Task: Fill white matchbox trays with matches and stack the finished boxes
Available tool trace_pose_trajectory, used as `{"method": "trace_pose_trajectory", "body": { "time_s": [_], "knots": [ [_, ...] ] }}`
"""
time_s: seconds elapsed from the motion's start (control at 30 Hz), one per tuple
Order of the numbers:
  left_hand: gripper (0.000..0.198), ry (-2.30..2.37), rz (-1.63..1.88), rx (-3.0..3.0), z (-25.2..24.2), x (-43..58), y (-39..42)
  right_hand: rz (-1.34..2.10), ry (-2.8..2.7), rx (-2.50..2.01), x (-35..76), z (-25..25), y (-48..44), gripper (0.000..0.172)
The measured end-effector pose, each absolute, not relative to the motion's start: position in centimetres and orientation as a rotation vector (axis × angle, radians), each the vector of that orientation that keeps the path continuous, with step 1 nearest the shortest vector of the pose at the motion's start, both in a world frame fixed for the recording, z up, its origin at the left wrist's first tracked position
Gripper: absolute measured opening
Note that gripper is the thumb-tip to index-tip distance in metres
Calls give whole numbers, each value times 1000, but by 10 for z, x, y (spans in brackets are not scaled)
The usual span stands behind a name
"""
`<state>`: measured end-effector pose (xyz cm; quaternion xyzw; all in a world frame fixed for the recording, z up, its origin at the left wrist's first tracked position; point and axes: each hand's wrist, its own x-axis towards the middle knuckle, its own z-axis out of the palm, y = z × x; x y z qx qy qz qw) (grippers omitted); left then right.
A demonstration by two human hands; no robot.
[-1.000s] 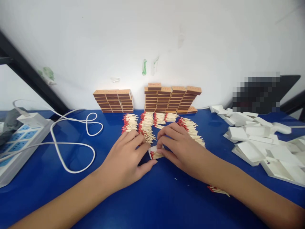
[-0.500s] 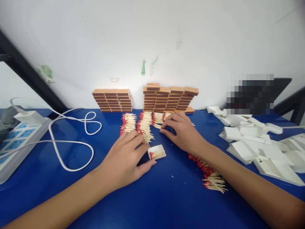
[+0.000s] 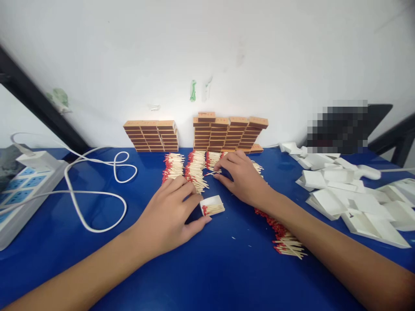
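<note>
A small white matchbox tray (image 3: pixel 216 201), partly filled with red-tipped matches (image 3: pixel 212 210), lies on the blue table. My left hand (image 3: pixel 177 216) is beside its left end, thumb and fingers apart around that end. Behind the tray, my right hand (image 3: pixel 241 177) pinches a few matches (image 3: pixel 211 173) between thumb and fingertips. Rows of loose matches (image 3: pixel 196 170) lie behind both hands. Another heap of matches (image 3: pixel 290 246) is partly covered by my right forearm.
Stacked brown matchboxes (image 3: pixel 152 136) stand against the wall in two groups. White empty trays (image 3: pixel 366 203) are piled at the right. A power strip (image 3: pixel 30 185) and looping white cable (image 3: pixel 73 194) lie at the left.
The fingers of my right hand have closed on a few matches and drawn them slightly out from the rows. My left hand and the tray have barely moved.
</note>
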<state>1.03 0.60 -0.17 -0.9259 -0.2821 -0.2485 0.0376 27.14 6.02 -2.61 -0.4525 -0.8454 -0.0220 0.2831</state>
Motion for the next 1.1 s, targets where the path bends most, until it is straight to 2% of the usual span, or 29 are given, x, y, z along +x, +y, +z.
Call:
{"method": "trace_pose_trajectory", "body": {
  "time_s": [0.37,0.63,0.87,1.0,1.1],
  "knots": [
    [25,-869,-753,-2825,-2,9,7,-109,-2388,-1347,276,-20,57,16],
    [27,-880,-781,-2788,-2,9,7,298,-2491,-1148,275,15,23,17],
    [21,-853,-826,-2808,0,10,5,331,-2431,-991,255,8,11,10],
    [25,-860,-801,-2799,-1,9,6,187,-2311,-1025,264,7,23,12],
    [26,-867,-789,-2826,-2,9,6,30,-2241,-1108,273,1,34,7]
  ]
}}
